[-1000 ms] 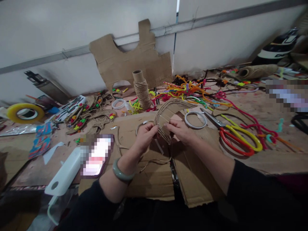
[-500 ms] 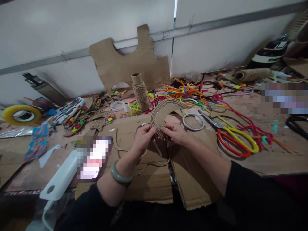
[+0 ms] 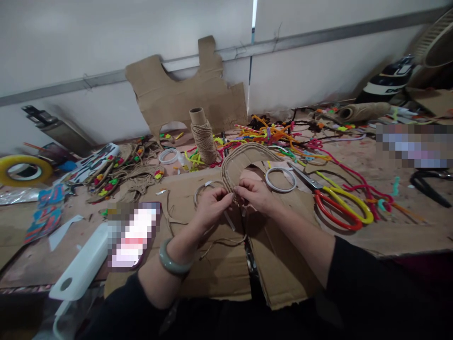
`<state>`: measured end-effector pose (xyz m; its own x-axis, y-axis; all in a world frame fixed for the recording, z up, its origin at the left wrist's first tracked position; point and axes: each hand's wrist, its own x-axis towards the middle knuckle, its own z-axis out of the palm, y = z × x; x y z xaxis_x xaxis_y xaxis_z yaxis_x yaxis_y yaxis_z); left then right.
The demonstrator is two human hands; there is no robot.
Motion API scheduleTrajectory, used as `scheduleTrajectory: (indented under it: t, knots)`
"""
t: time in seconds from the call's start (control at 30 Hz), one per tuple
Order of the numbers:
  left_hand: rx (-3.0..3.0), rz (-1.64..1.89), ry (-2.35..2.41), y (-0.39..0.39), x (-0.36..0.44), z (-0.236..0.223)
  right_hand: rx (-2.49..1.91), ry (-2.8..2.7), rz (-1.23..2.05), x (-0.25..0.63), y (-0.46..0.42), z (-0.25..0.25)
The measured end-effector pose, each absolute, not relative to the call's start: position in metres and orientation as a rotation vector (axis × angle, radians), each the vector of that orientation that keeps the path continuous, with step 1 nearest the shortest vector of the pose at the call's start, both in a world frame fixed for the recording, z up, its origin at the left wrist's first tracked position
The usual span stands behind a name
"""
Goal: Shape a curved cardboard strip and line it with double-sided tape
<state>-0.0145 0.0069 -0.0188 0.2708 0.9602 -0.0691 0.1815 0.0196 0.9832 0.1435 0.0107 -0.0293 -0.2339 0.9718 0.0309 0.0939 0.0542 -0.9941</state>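
My left hand (image 3: 214,206) and my right hand (image 3: 257,196) meet with thumbs and fingers pinched at the lower left end of a curved cardboard piece (image 3: 236,160). Rows of brown twine (image 3: 226,172) run along its edge, and both hands grip twine there; the exact pinch point is partly hidden by the fingers. A loose twine tail (image 3: 226,241) hangs below onto the cardboard sheet (image 3: 226,278). Close to my right hand lies a white tape ring (image 3: 281,179). Another thin ring (image 3: 198,191) is partly behind my left hand.
Scissors (image 3: 338,208) with red and yellow handles lie on the right. A twine spool (image 3: 203,137) stands at the back, before colourful pipe cleaners (image 3: 272,132). To the left are a phone (image 3: 134,236), a white power strip (image 3: 81,262), twine pieces (image 3: 138,179) and yellow tape (image 3: 24,171).
The view has shifted slightly, so most things sit a little further left. My hands stay pinched at the same end of the curved piece, their fingertips slightly closer together.
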Motion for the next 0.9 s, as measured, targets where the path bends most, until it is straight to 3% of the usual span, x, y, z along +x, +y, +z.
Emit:
scheduleTrajectory:
  t: [0.9]
  knots:
    - [1.29, 0.842, 1.091, 0.0016, -0.0152, -0.0144, -1.104, -1.429, 1.343, 0.1471, 0.0137, -0.0314]
